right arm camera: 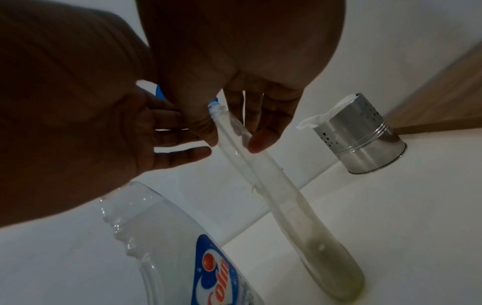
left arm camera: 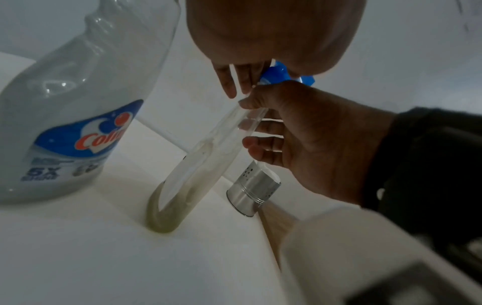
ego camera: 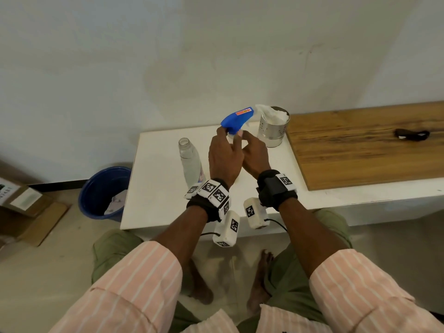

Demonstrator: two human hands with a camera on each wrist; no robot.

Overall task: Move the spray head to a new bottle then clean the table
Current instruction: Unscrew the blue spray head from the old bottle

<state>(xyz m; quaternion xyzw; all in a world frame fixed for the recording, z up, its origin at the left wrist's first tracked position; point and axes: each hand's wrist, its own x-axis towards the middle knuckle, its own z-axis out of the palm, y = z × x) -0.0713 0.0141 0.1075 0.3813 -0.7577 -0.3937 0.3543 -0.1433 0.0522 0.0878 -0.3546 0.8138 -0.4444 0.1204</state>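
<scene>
both hands [ego camera: 236,152] clamped together on spray head [ego camera: 236,117] and clear bottle [left arm camera: 208,156]

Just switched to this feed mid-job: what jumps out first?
The blue spray head stands out, gripped by the left hand atop a nearly empty clear bottle that the right hand holds by the neck. To their left stands an open Colin bottle with no head on it. Behind them, a steel can holds white tissue.
</scene>
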